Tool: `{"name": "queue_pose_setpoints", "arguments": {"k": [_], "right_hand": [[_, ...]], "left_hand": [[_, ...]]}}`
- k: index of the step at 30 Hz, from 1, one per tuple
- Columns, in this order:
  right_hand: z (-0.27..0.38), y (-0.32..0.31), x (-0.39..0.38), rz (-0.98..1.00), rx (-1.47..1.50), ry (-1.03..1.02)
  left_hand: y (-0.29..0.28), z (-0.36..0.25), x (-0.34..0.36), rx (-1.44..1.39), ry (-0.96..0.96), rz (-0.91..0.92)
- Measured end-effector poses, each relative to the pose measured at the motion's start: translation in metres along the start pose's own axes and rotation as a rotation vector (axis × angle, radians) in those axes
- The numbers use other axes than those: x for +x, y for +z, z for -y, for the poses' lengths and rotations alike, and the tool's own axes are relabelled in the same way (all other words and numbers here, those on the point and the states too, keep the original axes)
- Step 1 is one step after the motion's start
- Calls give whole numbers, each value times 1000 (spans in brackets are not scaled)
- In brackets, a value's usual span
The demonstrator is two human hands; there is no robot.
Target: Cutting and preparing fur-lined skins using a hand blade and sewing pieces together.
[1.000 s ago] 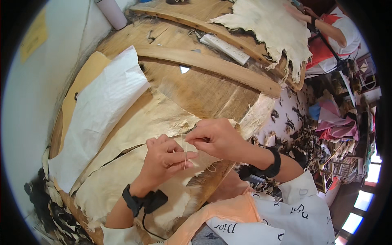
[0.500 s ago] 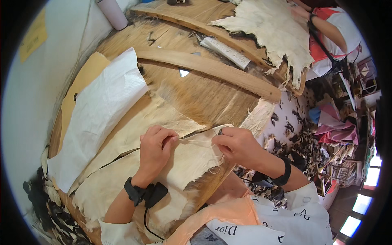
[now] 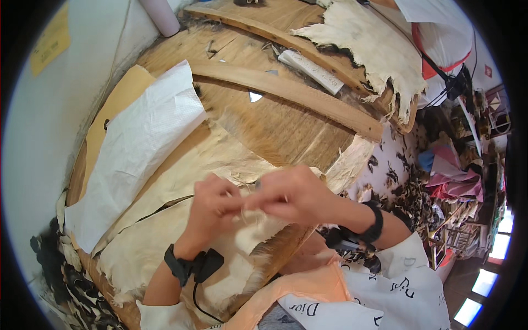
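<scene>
A cream animal hide (image 3: 170, 231) with dark fur along its edges lies skin side up on the wooden board, with a long slit between its pieces. Above it my left hand (image 3: 212, 212) is closed in a pinch, and my right hand (image 3: 294, 195) meets it fingertip to fingertip, also closed and smeared by motion. A thin pale thread (image 3: 246, 212) shows faintly where the fingers meet. Whether a needle is there I cannot make out. The right hand wears a ring.
A white sheet (image 3: 146, 140) lies over tan card on the left. Beyond the hide are a wooden slat (image 3: 286, 93), a white wrapped bar (image 3: 311, 71) and another pale hide (image 3: 357, 44), near a person in white and red. Dark fur scraps (image 3: 390, 220) litter the right side.
My right hand has moved left to meet the left hand, and the thread that was stretched between them is now bunched at the fingers. The person at the far right has shifted.
</scene>
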State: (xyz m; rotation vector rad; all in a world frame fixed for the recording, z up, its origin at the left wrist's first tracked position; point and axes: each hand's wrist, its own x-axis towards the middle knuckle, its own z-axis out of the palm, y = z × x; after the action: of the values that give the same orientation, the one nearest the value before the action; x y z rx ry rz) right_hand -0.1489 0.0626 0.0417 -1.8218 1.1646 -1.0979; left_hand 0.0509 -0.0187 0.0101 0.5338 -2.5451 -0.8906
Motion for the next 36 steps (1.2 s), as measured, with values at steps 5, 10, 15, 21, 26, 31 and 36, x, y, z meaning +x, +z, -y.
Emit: {"name": "queue_pose_setpoints", "arguments": {"k": [5,10,15,21,26,31,36], "right_hand": [[-30,30,-22,-10,-226,76],[-13,4,-41,-13,-440,144],[35,-58,-51,102,-299,183],[35,-77,-64,4,28,334],[34,-80,-70,-6,-40,342],[45,-89,-69,67,-186,354],[60,-95,-60,26,-219,312]], "left_hand": [[2,-20,5,-210,-531,-142],[20,1,10,-81,-420,-161],[23,-1,15,128,-383,-120],[16,3,24,-312,-265,-157],[25,10,35,-477,-173,108],[30,6,42,-442,-304,109],[20,5,37,-475,-401,145]]}}
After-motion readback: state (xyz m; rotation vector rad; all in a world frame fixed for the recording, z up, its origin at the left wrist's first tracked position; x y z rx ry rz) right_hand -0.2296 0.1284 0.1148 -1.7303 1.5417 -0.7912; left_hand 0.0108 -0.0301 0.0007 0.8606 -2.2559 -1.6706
